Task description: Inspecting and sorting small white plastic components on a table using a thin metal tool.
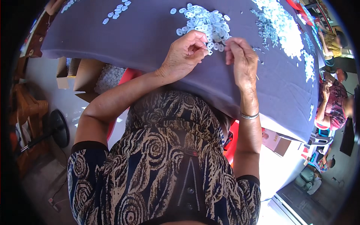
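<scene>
My left hand (187,52) is closed in a pinch at the near edge of a pile of small white oval plastic pieces with holes (202,20). One such white oval piece (210,52) shows at its fingertips. To the right, my right hand (243,60) has its fingers curled together beside the pile, close to a few loose ovals. Whatever lies between its fingertips is hidden or too small to make out. The two hands are a short way apart, above the dark cloth on the table (150,41).
A bigger heap of white pieces (283,26) lies at the right, next to small dark metal-looking bits (267,28). More ovals (117,11) are at the far left. Below the table's left edge stands a cardboard box (88,77). Other people (332,103) sit along the right.
</scene>
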Demonstrator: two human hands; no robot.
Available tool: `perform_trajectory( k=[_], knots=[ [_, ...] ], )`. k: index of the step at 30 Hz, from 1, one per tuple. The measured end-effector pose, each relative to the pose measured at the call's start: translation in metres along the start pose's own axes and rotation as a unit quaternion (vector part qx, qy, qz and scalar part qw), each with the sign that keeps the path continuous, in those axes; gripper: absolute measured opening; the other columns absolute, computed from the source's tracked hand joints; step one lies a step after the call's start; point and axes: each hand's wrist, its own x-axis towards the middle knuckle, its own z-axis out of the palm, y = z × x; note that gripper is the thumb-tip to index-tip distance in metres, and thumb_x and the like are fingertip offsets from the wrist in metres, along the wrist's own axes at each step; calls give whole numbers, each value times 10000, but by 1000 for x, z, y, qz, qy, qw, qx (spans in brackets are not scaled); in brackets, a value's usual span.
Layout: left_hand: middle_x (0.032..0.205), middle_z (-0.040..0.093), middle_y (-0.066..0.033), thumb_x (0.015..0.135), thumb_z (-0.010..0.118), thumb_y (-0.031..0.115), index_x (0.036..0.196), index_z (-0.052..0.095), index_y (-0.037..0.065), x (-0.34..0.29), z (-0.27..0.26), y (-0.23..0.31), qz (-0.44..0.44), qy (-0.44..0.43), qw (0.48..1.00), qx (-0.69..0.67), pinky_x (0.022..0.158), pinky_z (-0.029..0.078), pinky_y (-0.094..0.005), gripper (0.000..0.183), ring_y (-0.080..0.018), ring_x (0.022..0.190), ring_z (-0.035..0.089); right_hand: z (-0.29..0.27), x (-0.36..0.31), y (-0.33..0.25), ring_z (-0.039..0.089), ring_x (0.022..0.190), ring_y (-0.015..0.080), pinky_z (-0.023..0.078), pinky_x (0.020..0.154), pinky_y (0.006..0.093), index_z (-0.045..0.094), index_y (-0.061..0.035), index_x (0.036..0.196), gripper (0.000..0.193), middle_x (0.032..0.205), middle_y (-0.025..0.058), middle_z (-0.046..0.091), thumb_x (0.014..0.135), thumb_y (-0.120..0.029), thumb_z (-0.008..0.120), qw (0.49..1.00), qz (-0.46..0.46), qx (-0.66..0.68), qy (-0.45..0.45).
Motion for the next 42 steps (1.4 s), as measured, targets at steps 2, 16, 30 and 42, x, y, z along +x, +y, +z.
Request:
perform_trajectory(
  k=[2, 16, 30, 42],
  knots=[
    [814, 566, -19, 838, 586, -40, 1033, 501, 19, 1, -4, -1, 1, 4, 1000, -15, 571, 448, -187, 221, -39, 659, 511, -12, 4, 7, 478, 566, 61, 411, 524, 202, 641, -18, 942, 126, 767, 23, 601, 878, -87, 558, 999, -33, -8, 31],
    [842, 573, -26, 842, 605, -8, 1023, 516, 34, 9, -17, -1, 39, 61, 995, 61, 577, 448, -193, 205, -43, 677, 511, -3, 4, 11, 605, 723, 179, 477, 653, 287, 622, -38, 963, 161, 892, 76, 610, 810, 10, 613, 930, -200, -291, -101],
    [860, 570, -13, 844, 608, -18, 1017, 529, 21, 10, -20, -2, 50, 44, 994, 84, 663, 446, -186, 194, -41, 760, 530, -5, -5, 3, 561, 629, 126, 461, 604, 264, 612, 2, 902, 131, 776, 62, 589, 776, -1, 650, 929, -171, -320, -76],
    [851, 567, -17, 864, 599, 1, 1087, 508, 48, -8, 0, 6, -3, -55, 998, 37, 643, 461, -208, 246, -60, 755, 541, -6, -3, 7, 503, 633, 72, 425, 580, 237, 607, -17, 914, 86, 779, 11, 590, 829, -4, 609, 987, -80, -129, -57]
  ],
)
